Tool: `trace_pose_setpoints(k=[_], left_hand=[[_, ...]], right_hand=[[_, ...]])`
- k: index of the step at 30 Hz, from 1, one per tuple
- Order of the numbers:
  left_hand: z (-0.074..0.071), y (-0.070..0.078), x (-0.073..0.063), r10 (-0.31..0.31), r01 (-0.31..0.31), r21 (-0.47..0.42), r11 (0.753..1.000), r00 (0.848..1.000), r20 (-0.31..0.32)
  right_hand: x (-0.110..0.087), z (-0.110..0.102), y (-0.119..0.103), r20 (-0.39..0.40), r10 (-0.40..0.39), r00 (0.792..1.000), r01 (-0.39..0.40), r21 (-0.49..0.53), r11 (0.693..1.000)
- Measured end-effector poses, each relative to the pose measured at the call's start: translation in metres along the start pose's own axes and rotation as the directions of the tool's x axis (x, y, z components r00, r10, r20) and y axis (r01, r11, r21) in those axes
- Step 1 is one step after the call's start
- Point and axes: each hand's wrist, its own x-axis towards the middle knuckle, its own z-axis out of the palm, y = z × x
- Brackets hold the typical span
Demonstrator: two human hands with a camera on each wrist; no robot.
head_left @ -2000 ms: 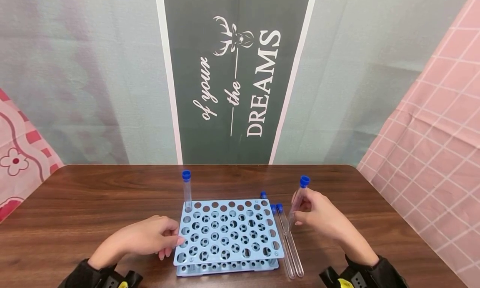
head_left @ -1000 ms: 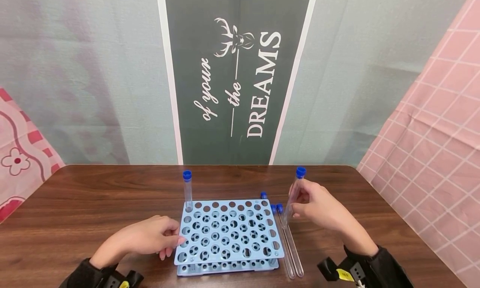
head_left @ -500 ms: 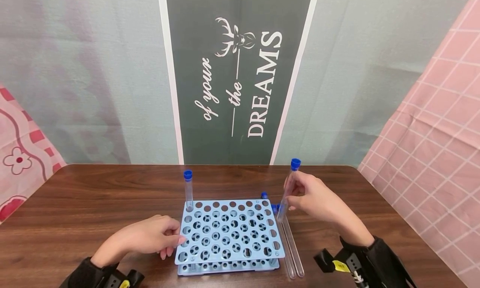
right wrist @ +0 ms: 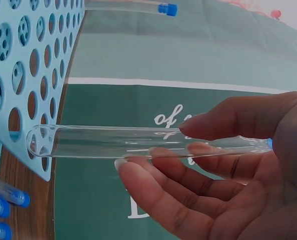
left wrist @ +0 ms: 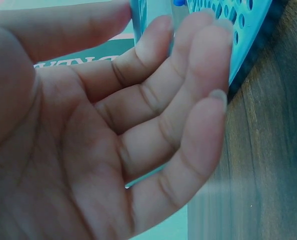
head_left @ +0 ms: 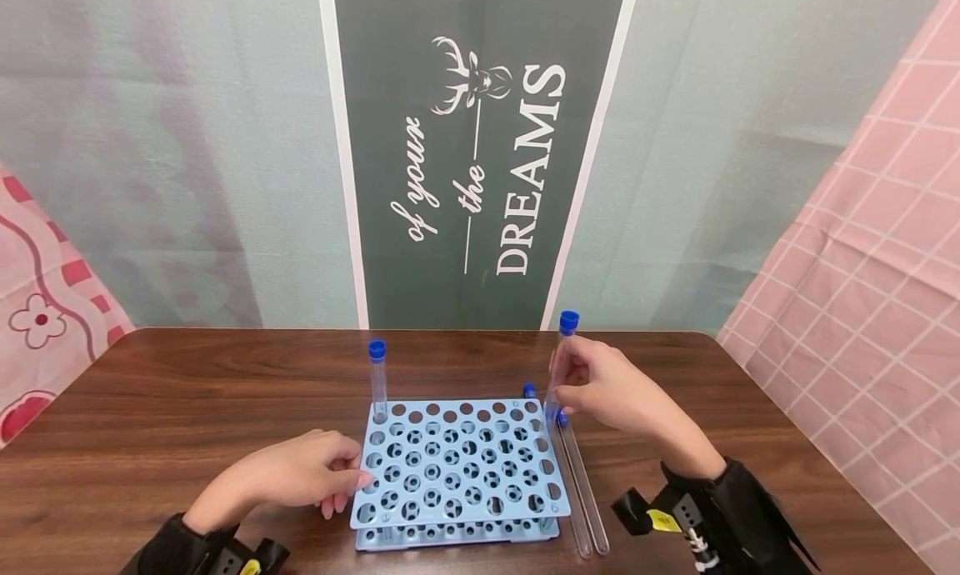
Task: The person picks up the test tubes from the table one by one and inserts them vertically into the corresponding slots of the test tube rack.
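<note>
A light-blue test tube rack (head_left: 457,467) with rows of round holes stands on the table. My left hand (head_left: 318,471) pinches its left edge, thumb on top; in the left wrist view the rack's plate (left wrist: 140,20) shows between thumb and index finger. My right hand (head_left: 600,383) holds a clear test tube (right wrist: 98,141) with a blue cap (head_left: 569,322) between thumb and fingers. It stands nearly upright, its rounded bottom near the rack's back right corner; whether it touches I cannot tell. Another blue-capped test tube (head_left: 378,383) stands in the back left corner hole.
Several capped test tubes lie right of the rack, one tube (head_left: 585,492) along its side; a blue cap (head_left: 530,390) shows behind the corner. The brown wooden table (head_left: 187,392) ends at a hanging printed cloth (head_left: 480,300).
My right hand has carried its test tube left and up from above the lying tubes to the rack's back right corner, turning it more upright. The left hand stays on the rack.
</note>
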Motion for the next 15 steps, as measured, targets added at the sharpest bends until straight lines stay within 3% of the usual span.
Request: trace_pose_setpoints(k=[15], left_hand=[[0.001, 0.000, 0.000, -0.006, 0.006, 0.009, 1.000, 1.000, -0.007]], right_hand=[[0.014, 0.014, -0.010, 0.030, -0.064, 0.998, 0.066, -0.070, 0.995]])
